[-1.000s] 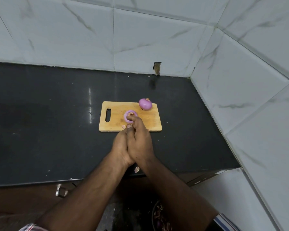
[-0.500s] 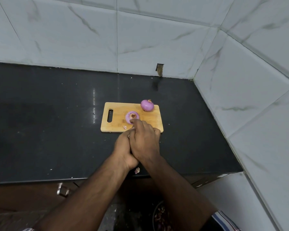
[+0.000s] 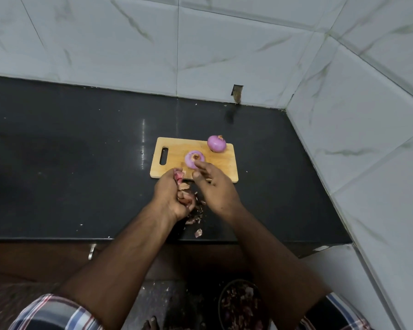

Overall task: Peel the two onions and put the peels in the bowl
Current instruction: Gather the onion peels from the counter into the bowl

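Now my left hand (image 3: 169,195) clutches papery reddish onion peels (image 3: 183,186) over the black counter (image 3: 81,163) — right hand (image 3: 212,184) fingers (image 3: 200,166) spread, touching the nearer peeled purple onion (image 3: 194,158).

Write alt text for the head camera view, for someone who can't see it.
A person's left hand grips a bunch of onion peels above a black counter, while the open right hand reaches toward one of two peeled onions on a wooden cutting board. A bowl holding peels sits below the counter edge.
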